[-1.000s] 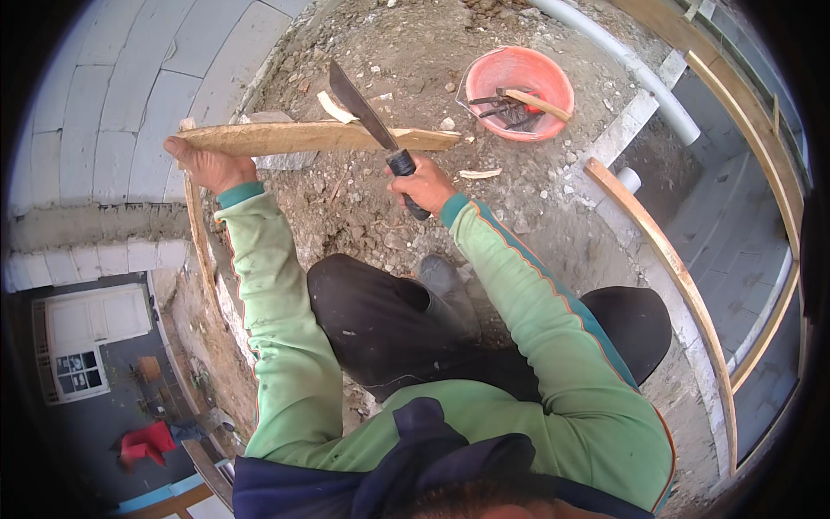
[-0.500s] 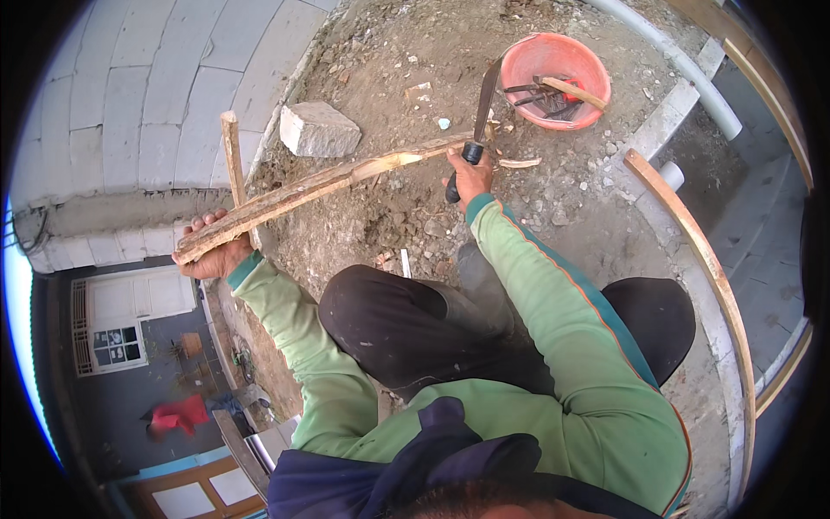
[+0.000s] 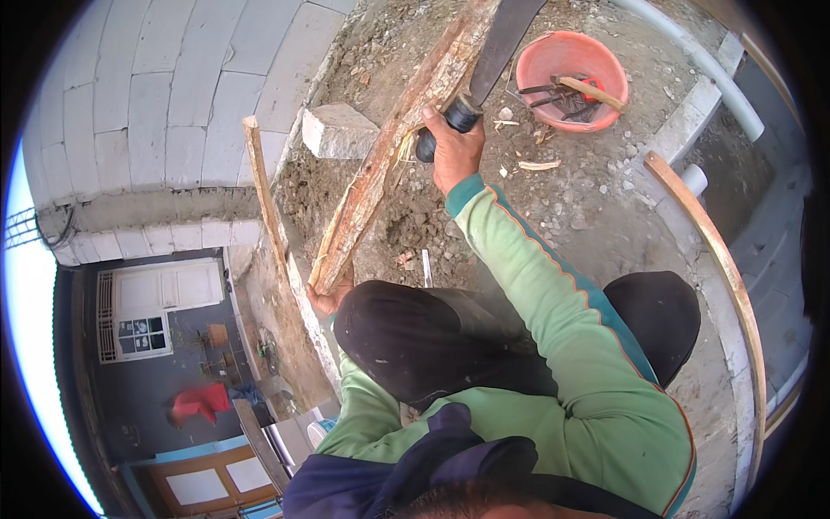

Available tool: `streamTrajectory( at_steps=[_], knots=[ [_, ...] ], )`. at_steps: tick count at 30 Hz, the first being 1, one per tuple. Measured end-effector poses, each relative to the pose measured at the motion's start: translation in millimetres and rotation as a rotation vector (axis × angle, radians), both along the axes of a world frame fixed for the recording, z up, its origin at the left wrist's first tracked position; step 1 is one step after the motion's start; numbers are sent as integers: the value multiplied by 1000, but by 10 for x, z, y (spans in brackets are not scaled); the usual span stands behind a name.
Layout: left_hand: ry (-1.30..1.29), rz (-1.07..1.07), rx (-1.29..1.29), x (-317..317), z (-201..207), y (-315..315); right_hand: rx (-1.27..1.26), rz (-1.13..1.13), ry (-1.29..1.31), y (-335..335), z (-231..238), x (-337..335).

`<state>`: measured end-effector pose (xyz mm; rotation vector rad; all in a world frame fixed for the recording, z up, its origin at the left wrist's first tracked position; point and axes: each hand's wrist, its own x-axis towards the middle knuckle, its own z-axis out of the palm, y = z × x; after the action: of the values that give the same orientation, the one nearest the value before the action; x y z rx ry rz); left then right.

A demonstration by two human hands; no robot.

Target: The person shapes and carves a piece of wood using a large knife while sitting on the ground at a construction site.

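A long, rough wooden pole point(image 3: 385, 156) with bark on it slants up from beside my left knee to the top edge. My left hand point(image 3: 331, 294) is closed around its lower end, partly hidden behind the wood and my knee. In my right hand point(image 3: 456, 147) is the black handle of a machete point(image 3: 500, 48), gripped with the fingers wrapped round it. The wide dark blade points up and right, close beside the pole. My right thumb lies against the pole's edge, near a pale, splintered cut.
A pink bucket point(image 3: 526, 73) with tools stands at the upper right. A pale block point(image 3: 337, 131) lies behind the pole. An upright wooden stake point(image 3: 262, 186) stands left, by the block wall point(image 3: 156, 121). Right are a curved plank point(image 3: 722, 268) and a grey pipe point(image 3: 692, 60). A person in red point(image 3: 201, 405) is lower left.
The pole has swung from nearly level to steeply raised and come closer. My left hand has moved right and down to my knee; my right hand has shifted slightly left and up with the machete.
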<state>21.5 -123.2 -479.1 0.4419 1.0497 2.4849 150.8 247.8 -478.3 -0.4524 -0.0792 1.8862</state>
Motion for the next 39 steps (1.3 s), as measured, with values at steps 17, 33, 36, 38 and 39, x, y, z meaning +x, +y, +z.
streamTrajectory(
  at_steps=[17,33,36,38,39],
  knots=[
    [923,-166,-633,451,1653,2821,748,-6,-405,260,397,559],
    [900,-61,-708,344,1337,2648,711,9,-670,-169,846,1148],
    [954,-74,-719,544,1381,2858,691,299,-724,-382,129,742],
    [926,-47,-674,505,1323,2844,686,604,-785,-317,15,635],
    [883,-16,-653,513,1329,2809,580,690,-588,-307,135,743]
  ],
)
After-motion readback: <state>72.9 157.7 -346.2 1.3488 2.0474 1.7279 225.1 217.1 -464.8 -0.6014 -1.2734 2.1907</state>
